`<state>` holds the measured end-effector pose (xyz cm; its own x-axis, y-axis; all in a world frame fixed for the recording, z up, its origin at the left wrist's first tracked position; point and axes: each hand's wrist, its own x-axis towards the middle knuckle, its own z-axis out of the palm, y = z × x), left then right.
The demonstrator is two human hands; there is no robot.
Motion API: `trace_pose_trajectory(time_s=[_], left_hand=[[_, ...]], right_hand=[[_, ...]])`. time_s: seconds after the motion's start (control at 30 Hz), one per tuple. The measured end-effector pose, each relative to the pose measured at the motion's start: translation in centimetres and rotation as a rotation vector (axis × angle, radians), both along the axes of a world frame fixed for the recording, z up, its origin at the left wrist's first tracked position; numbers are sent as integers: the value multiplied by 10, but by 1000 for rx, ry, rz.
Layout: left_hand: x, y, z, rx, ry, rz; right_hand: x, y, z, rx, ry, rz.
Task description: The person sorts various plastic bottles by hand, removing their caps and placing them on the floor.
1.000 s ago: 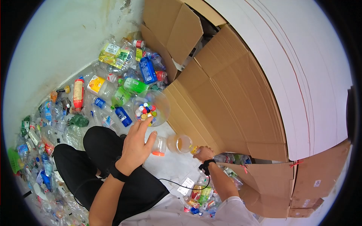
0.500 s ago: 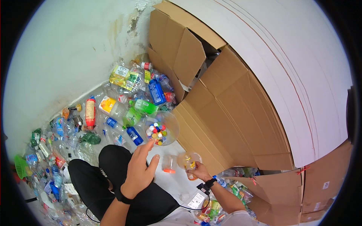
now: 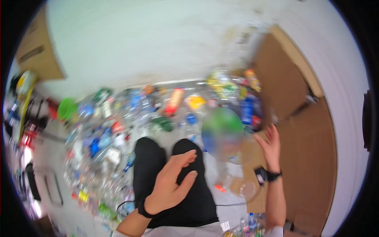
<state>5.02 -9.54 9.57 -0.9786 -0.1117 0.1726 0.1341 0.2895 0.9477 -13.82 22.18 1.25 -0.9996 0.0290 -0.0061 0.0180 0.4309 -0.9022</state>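
My left hand hovers over my black-trousered lap, its fingers extended and thumb apart, holding nothing. On the other side, my right hand is raised beside the cardboard with fingers spread and nothing in them. A smeared round patch of green and blue lies left of it, its details lost. Below that, a clear jar with an orange lid lies on the floor. A clear round tub stands close by, under my right wrist.
Heaped plastic bottles cover the floor to the left and along the white wall. Large cardboard sheets stand at the right. A green basket sits at the far left, and more bottles lie at the lower right.
The view has swung left and blurred. My right hand, earlier at the clear tub with yellow pieces in it, has let go and risen away with fingers spread. My left hand stays open.
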Motion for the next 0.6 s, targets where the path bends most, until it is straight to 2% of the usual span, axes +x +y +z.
trace_pose_trajectory(time_s=[0.13, 0.2, 0.27, 0.43, 0.6], left_hand=[[36, -45, -5, -2, 10, 299], [55, -65, -22, 2, -5, 461], [80, -87, -47, 78, -17, 586], [117, -120, -95, 179, -147, 762], [135, -156, -144, 142, -318, 886]], right_hand=[[66, 29, -73, -170, -281, 22], [102, 41, -98, -122, -411, 7], [142, 56, -122, -179, -527, -62], [188, 59, -134, -235, -758, -242], [193, 63, -136, -213, -829, -264]])
